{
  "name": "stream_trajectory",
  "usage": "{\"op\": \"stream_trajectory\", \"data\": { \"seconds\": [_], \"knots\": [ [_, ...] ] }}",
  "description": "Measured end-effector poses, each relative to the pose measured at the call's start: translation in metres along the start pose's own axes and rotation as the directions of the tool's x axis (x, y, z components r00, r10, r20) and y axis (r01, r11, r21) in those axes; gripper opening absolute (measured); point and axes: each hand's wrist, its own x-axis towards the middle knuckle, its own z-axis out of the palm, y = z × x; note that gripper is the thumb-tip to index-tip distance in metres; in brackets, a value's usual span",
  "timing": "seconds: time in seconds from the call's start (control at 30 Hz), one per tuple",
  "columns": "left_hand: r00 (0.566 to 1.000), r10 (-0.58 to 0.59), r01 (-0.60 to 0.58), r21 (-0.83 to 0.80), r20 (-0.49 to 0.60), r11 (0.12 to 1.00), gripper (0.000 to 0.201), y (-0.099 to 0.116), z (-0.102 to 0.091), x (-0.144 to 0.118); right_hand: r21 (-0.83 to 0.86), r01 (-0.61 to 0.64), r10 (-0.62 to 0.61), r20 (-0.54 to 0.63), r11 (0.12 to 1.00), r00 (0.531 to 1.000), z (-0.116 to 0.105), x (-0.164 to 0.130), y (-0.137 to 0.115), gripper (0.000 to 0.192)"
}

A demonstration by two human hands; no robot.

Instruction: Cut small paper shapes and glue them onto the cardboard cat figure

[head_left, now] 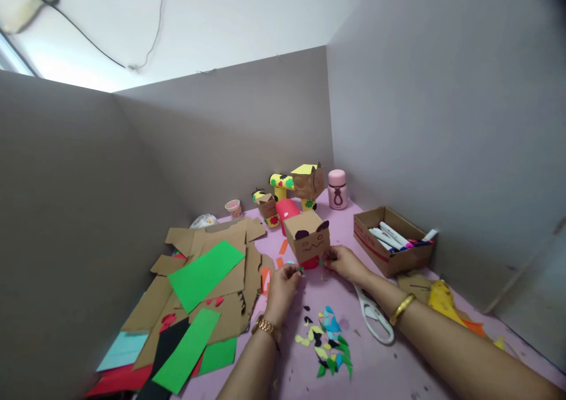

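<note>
A small cardboard box figure (307, 238) with black ears and a drawn face stands on the pink table (389, 364), on a red base. My left hand (283, 285) pinches a tiny green paper piece (300, 269) just in front of the figure's lower left. My right hand (345, 262) touches the figure's lower right side with its fingertips. A pile of small coloured paper cut-outs (328, 344) lies on the table below my hands.
White scissors (374, 315) lie under my right forearm. A cardboard box of markers (391, 241) sits to the right, a yellow glue gun (442, 298) near it. Cardboard and green paper sheets (203, 276) cover the left. Other paper figures (305, 183) and a pink bottle (338, 189) stand behind.
</note>
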Motion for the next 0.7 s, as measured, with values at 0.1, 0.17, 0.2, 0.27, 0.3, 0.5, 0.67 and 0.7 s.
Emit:
{"op": "stream_trajectory", "data": {
  "seconds": [0.1,0.17,0.2,0.27,0.3,0.5,0.67,0.7],
  "knots": [
    [0.999,-0.001,-0.003,0.079,0.041,0.997,0.015,-0.005,-0.001,0.010,0.018,-0.010,0.010,0.031,1.000,0.999,0.001,0.003,0.002,0.023],
    [0.999,0.007,-0.012,0.113,0.048,0.994,0.017,-0.007,-0.001,0.013,0.040,-0.011,0.009,0.043,0.999,0.999,0.000,0.006,0.004,0.023],
    [0.999,0.012,-0.018,0.125,0.048,0.992,0.018,-0.008,0.000,0.015,0.051,-0.012,0.010,0.045,0.999,0.999,0.000,0.007,0.004,0.023],
    [0.999,0.027,-0.033,0.145,0.044,0.989,0.019,-0.009,0.000,0.017,0.075,-0.014,0.011,0.039,0.997,0.999,0.000,0.011,0.007,0.023],
    [0.999,0.035,-0.041,0.155,0.042,0.987,0.020,-0.010,0.001,0.019,0.086,-0.015,0.012,0.033,0.996,0.999,0.001,0.013,0.008,0.023],
    [0.996,0.081,-0.085,0.220,0.027,0.972,0.020,-0.014,0.000,0.027,0.131,-0.008,0.010,-0.010,0.991,1.000,0.005,0.026,0.015,0.022],
    [0.992,0.128,-0.128,0.242,0.016,0.962,0.016,-0.012,-0.001,0.030,0.158,0.028,-0.017,-0.071,0.987,0.997,0.009,0.031,0.018,0.021],
    [0.990,0.139,-0.138,0.239,0.014,0.961,0.015,-0.011,-0.001,0.030,0.163,0.035,-0.022,-0.083,0.986,0.996,0.010,0.031,0.019,0.021]
  ]
}}
